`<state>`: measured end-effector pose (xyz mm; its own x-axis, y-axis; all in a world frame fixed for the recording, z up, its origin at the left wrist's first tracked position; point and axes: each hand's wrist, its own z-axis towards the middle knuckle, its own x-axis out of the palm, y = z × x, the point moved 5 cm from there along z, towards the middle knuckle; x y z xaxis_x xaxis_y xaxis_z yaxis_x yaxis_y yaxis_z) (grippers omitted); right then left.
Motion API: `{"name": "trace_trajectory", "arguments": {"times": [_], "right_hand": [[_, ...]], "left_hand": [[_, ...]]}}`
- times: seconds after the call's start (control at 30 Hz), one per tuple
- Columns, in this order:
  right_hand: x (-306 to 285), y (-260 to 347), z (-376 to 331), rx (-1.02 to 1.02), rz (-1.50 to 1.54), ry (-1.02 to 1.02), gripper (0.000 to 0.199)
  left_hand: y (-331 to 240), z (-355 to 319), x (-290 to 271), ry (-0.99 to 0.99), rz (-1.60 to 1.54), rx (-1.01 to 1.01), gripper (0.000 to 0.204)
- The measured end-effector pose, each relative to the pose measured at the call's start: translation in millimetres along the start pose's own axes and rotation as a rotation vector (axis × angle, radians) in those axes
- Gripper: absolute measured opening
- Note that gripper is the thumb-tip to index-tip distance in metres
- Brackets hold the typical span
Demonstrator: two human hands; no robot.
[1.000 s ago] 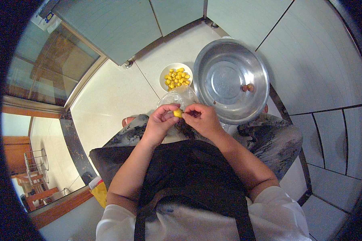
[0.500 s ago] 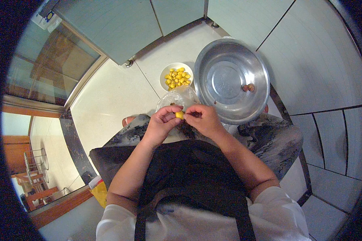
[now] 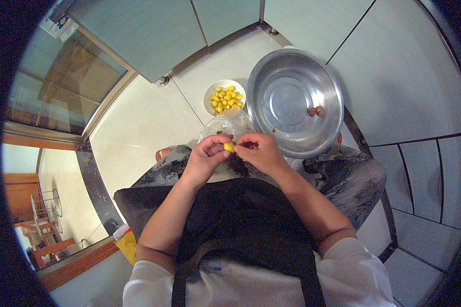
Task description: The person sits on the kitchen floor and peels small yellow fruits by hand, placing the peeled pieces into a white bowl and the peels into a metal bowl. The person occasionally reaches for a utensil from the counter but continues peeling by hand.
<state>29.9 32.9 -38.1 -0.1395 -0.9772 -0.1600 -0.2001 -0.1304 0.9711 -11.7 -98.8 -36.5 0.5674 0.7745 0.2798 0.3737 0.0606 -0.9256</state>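
Note:
Between my two hands is a yellow peeled chestnut (image 3: pixel 229 147). My left hand (image 3: pixel 210 151) pinches it between thumb and fingers. The fingertips of my right hand (image 3: pixel 260 152) are pressed together at its right side; any scrap of skin in them is too small to make out. Just beyond my hands a clear plastic bag (image 3: pixel 229 122) lies partly hidden, with something dark inside. A white bowl (image 3: pixel 207 105) holding several yellow peeled chestnuts (image 3: pixel 225 100) stands past the bag. At the right, two brown unpeeled chestnuts (image 3: pixel 316 111) lie in a big metal basin (image 3: pixel 287 133).
Pale floor tiles (image 3: pixel 138 110) spread out under the bowl. Light cabinets (image 3: pixel 153 36) close in the far side, and more panels (image 3: pixel 410 87) stand on the right. A sliding glass door (image 3: pixel 71 77) is on the left. My knees in patterned trousers (image 3: pixel 348 176) flank the bag.
Almost nothing differs. The chestnut has turned slightly between my fingers, while both hands keep their places.

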Motion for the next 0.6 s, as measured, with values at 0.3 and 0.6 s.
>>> {"name": "trace_trajectory", "arguments": {"times": [0.3,0.6], "right_hand": [[1.0,-4.6,1.2,0.032,0.039,0.032,0.018],[6.0,-11.3,2.2,0.106,0.217,0.075,0.016]], "left_hand": [[-2.3,-0.8,2.7,0.018,-0.012,0.026,0.024],[1.8,-1.1,1.1,0.009,-0.023,0.012,0.026]]}}
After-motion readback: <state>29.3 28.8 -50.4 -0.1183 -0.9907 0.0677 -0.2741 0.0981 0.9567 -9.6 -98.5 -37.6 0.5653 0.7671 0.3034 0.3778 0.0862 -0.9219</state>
